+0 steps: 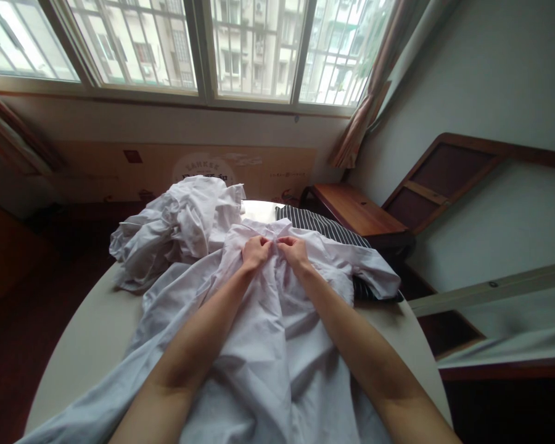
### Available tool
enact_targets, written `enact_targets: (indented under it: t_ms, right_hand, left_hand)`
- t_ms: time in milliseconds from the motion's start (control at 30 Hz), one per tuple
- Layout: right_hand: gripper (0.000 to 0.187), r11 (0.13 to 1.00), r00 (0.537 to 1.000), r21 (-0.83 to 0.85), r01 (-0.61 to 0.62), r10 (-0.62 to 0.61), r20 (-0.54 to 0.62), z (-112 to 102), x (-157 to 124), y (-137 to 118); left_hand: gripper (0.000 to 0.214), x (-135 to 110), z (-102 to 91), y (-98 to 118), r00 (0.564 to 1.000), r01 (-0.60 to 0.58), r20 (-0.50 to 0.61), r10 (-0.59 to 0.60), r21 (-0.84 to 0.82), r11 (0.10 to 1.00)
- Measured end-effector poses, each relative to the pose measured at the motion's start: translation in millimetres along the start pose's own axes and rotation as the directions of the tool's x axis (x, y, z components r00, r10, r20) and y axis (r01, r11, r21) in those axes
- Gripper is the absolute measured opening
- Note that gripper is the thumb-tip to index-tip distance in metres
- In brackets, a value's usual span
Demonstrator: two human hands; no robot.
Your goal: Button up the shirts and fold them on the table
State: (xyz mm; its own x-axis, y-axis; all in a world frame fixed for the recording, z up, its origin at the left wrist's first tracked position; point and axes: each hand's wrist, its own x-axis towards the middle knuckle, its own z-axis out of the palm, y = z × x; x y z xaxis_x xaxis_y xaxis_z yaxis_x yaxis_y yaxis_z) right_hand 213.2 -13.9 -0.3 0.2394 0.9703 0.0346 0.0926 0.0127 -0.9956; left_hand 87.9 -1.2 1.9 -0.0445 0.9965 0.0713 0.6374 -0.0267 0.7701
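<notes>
A white long-sleeved shirt [259,345] lies spread on the table, its collar at the far end and its lower part toward me. My left hand [258,251] pinches the front edge just below the collar. Close beside it, my right hand [293,250] pinches the opposite front edge. Only a small gap separates the fingertips, and any button between them is too small to make out. One sleeve [374,271] stretches out to the right; the other side trails toward the lower left.
A crumpled heap of white cloth [180,225] sits at the table's far left. Black-and-white striped fabric [324,223] lies partly under the shirt at right. The round pale table [83,351] has a curved edge. Beyond stand a wooden bench [358,209] and a barred window [259,49].
</notes>
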Motion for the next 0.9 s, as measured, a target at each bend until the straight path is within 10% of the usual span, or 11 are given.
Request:
enact_targets:
  t_ms: [333,900]
  right_hand:
    - [0.021,0.964,0.978,-0.165,0.209,-0.210,0.010,1,-5,8]
    - [0.022,0.978,0.982,-0.097,0.185,-0.180,0.057,2,-7,9]
  left_hand:
    - [0.019,-6,1.4,2,1.000,0.013,-0.001,-0.012,0.085,0.996]
    - [0.020,7,0.7,-11,0.997,0.017,0.080,-0.001,-0.208,0.978]
